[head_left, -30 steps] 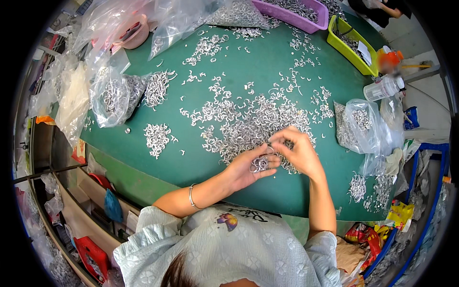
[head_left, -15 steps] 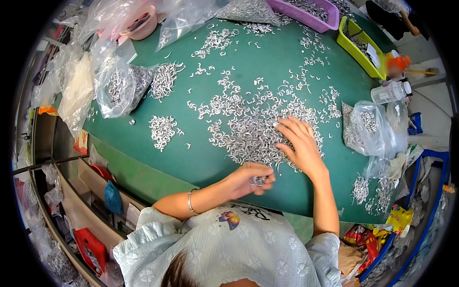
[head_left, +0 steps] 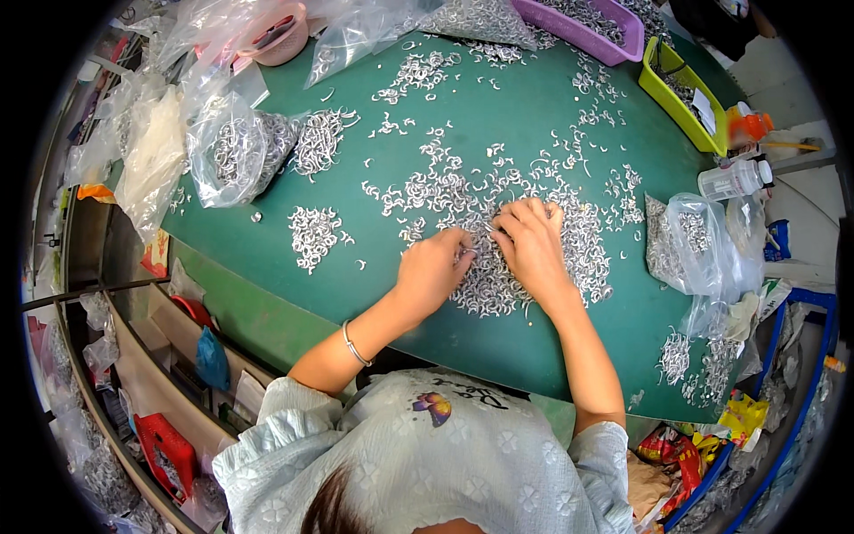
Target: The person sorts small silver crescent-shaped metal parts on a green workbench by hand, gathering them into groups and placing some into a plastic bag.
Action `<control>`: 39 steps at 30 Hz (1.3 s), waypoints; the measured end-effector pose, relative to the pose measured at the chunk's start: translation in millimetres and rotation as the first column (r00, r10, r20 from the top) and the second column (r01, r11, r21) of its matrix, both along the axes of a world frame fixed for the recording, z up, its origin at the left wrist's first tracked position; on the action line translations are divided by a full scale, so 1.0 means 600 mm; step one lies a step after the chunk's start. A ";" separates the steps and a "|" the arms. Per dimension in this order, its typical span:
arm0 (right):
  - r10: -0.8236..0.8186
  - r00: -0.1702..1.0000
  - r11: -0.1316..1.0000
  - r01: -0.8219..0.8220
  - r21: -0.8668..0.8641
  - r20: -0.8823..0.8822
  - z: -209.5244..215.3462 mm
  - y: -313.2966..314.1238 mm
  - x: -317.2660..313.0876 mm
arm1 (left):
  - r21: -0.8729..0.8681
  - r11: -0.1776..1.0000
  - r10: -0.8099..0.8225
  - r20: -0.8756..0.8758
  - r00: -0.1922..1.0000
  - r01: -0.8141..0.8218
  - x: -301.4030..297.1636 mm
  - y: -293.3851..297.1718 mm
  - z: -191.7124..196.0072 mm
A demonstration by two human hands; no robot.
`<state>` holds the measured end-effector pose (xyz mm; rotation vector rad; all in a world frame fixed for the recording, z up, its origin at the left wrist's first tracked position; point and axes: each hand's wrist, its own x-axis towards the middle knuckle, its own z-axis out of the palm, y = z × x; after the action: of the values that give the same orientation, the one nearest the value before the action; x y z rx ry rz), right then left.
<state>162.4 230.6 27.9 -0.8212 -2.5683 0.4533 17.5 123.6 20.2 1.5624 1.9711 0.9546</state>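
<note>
Centrally, the green table [head_left: 498,116] carries a wide spread of small silvery metal clips. The main pile [head_left: 498,240] lies at the middle of the table, directly under both hands. Clear bags [head_left: 236,151] of the same clips lie at the far left, and another bag [head_left: 689,245] lies at the right edge. A purple tray [head_left: 592,31] and a yellow-green tray [head_left: 680,98] stand at the far right corner. A smaller heap [head_left: 313,236] lies apart, left of the main pile.

The left hand [head_left: 433,270] is curled, fingers bent down into the pile; whether it grips a clip cannot be told. The right hand [head_left: 531,238] lies flatter, fingers spread on the clips, gripping nothing visible.

Judged from appearance, the clips are light, stiff and smooth, likely to slide and tangle. Take hold of one clip at its curved body with the fingertips.
</note>
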 end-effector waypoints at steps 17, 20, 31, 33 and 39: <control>-0.206 0.970 0.618 0.027 -0.786 -0.128 0.056 0.180 0.082 | -0.175 0.958 0.198 0.977 -0.082 0.228 -0.023 -0.014 0.007; -0.381 0.862 0.795 0.120 -0.595 -0.335 0.124 0.338 0.040 | -0.200 0.953 0.226 0.969 -0.098 0.229 -0.012 -0.004 0.008; 0.044 0.995 0.957 -0.067 -0.283 -0.086 0.052 0.163 -0.007 | -0.272 0.952 0.306 0.877 -0.371 0.141 -0.023 -0.014 0.014; 0.243 0.970 0.946 -0.239 -0.218 -0.009 0.057 0.080 0.003 | -0.218 0.963 0.269 0.826 -0.496 0.159 -0.034 -0.021 -0.013; 0.227 0.945 0.973 -0.231 -0.011 0.235 0.023 -0.056 0.039 | -0.323 0.945 0.279 0.875 -0.396 -0.048 -0.035 -0.028 0.017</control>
<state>185.8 196.8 41.4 -0.6025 -2.9003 0.4231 -3.5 106.7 30.2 -0.2202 0.7011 1.4210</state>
